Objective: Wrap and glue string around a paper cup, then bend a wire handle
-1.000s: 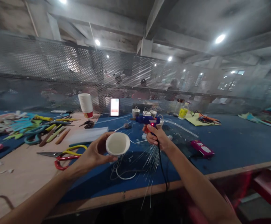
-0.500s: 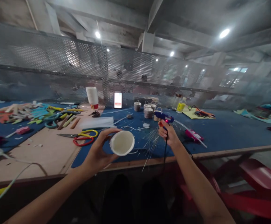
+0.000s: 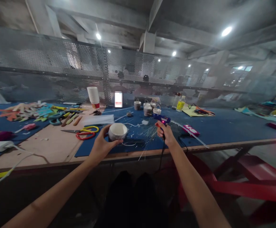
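My left hand (image 3: 103, 144) is closed around the side of a white paper cup (image 3: 118, 131), whose mouth faces up and a little toward me. The cup's outside looks greyish and rough. In my right hand (image 3: 166, 133) is a blue hot glue gun (image 3: 161, 118) with a red light showing and a clear glue stick (image 3: 190, 134) jutting from its back. Its nozzle points left, apart from the cup. Beyond it stand several small bucket-like cups with handles (image 3: 147, 110). A white cord (image 3: 129, 144) lies on the blue mat beside the held cup.
Scissors (image 3: 84, 133) with red and yellow handles lie left of my left hand. A stack of paper cups (image 3: 93, 96) stands farther back. Colored craft sticks (image 3: 21, 111) are heaped at the left. A pink-purple device (image 3: 190, 130) lies right of the glue gun, above a red stool (image 3: 256, 171).
My left hand has tipped the cup more upright, so its outer wall now shows. The glue gun has shifted slightly left in the view, and the whole view has moved a little.
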A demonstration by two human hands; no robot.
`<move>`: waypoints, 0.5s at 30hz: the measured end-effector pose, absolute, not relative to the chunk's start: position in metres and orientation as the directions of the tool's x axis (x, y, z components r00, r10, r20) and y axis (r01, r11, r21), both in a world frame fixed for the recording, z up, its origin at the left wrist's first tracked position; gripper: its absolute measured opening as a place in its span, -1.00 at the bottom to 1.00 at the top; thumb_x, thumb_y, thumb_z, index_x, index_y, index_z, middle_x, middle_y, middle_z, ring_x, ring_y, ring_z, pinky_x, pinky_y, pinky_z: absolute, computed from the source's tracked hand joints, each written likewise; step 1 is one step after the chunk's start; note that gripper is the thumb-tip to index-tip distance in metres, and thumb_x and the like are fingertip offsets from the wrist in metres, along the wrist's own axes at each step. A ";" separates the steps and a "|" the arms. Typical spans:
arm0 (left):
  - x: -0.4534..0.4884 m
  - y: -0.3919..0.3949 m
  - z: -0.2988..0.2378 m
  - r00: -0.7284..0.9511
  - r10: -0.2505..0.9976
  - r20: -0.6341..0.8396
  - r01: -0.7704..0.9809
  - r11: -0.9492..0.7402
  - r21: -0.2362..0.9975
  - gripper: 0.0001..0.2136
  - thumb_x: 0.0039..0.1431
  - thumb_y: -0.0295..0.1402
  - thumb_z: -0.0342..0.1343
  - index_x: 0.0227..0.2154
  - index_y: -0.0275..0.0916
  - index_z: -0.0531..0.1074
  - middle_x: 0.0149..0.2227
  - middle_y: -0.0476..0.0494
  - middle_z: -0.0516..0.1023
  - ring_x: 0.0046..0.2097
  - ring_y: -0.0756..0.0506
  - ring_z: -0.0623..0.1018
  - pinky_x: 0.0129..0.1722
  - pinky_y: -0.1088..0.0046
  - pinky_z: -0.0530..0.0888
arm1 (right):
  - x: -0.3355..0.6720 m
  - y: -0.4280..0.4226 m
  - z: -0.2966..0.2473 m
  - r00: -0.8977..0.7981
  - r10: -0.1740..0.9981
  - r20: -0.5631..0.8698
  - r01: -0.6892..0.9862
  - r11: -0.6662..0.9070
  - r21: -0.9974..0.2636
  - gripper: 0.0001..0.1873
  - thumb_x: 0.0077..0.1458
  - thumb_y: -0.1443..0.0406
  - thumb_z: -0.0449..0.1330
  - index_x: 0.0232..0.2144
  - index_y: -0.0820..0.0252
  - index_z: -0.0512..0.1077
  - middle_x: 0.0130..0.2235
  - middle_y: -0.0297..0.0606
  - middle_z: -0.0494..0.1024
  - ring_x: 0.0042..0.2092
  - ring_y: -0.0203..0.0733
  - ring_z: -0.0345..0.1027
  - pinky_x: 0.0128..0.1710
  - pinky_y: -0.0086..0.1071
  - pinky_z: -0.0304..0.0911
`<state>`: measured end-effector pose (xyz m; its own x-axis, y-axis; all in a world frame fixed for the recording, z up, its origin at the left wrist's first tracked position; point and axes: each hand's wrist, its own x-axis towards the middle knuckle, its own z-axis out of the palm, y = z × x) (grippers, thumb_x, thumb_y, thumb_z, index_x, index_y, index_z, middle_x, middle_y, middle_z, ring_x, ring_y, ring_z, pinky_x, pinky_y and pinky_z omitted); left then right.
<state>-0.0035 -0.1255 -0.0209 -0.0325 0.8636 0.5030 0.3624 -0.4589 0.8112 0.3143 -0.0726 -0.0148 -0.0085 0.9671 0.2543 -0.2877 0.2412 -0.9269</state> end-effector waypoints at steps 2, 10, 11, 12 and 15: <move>-0.005 -0.115 -0.022 -0.111 0.882 0.458 0.370 -0.391 0.843 -0.24 -0.15 -0.10 0.44 0.12 -0.27 0.31 0.10 -0.32 0.49 0.13 -0.31 0.48 0.15 0.14 0.39 | 0.315 -0.072 -0.016 0.012 0.965 0.263 -0.266 0.256 -0.929 -0.57 0.00 -0.03 0.33 -0.40 0.21 0.39 -0.72 -0.62 0.09 -0.71 -0.45 -0.03 -0.69 -0.52 -0.01; -0.005 -0.106 -0.019 -0.147 0.931 0.335 0.390 -0.257 0.884 -0.38 -0.08 0.00 0.35 -0.04 -0.33 0.49 -0.04 -0.29 0.63 0.01 -0.32 0.56 0.07 0.17 0.44 | 0.316 -0.071 -0.023 0.058 0.945 0.323 -0.162 0.328 -0.931 -0.57 0.02 -0.03 0.33 -0.42 0.23 0.42 -0.71 -0.57 0.14 -0.70 -0.43 0.06 -0.69 -0.49 0.01; -0.005 -0.107 -0.019 -0.145 0.931 0.334 0.399 -0.254 0.881 -0.40 -0.08 0.00 0.34 -0.05 -0.33 0.51 -0.06 -0.29 0.64 0.00 -0.32 0.57 0.07 0.17 0.43 | 0.316 -0.071 -0.023 0.063 0.941 0.332 -0.152 0.338 -0.929 -0.57 0.03 -0.02 0.33 -0.41 0.24 0.44 -0.71 -0.56 0.14 -0.69 -0.43 0.06 -0.69 -0.49 0.01; -0.004 -0.107 -0.018 -0.147 0.930 0.336 0.406 -0.253 0.878 -0.41 -0.09 0.00 0.35 -0.06 -0.34 0.52 -0.07 -0.28 0.65 0.00 -0.32 0.57 0.07 0.17 0.43 | 0.316 -0.072 -0.023 0.070 0.938 0.340 -0.143 0.347 -0.927 -0.57 0.04 -0.02 0.33 -0.40 0.25 0.45 -0.71 -0.56 0.14 -0.69 -0.43 0.06 -0.69 -0.50 0.00; -0.003 -0.108 -0.017 -0.154 0.928 0.339 0.412 -0.251 0.876 -0.41 -0.08 -0.01 0.34 -0.07 -0.36 0.52 -0.07 -0.30 0.65 -0.02 -0.32 0.57 0.05 0.18 0.43 | 0.315 -0.074 -0.021 0.082 0.929 0.360 -0.119 0.368 -0.922 -0.57 0.06 -0.02 0.32 -0.41 0.27 0.47 -0.71 -0.55 0.14 -0.69 -0.44 0.06 -0.69 -0.50 -0.01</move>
<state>-0.0027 -0.1080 -0.0174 -0.1541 0.9282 0.3386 0.4123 -0.2510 0.8758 0.3150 -0.0737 -0.0214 0.0823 0.9292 0.3602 -0.1193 0.3680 -0.9221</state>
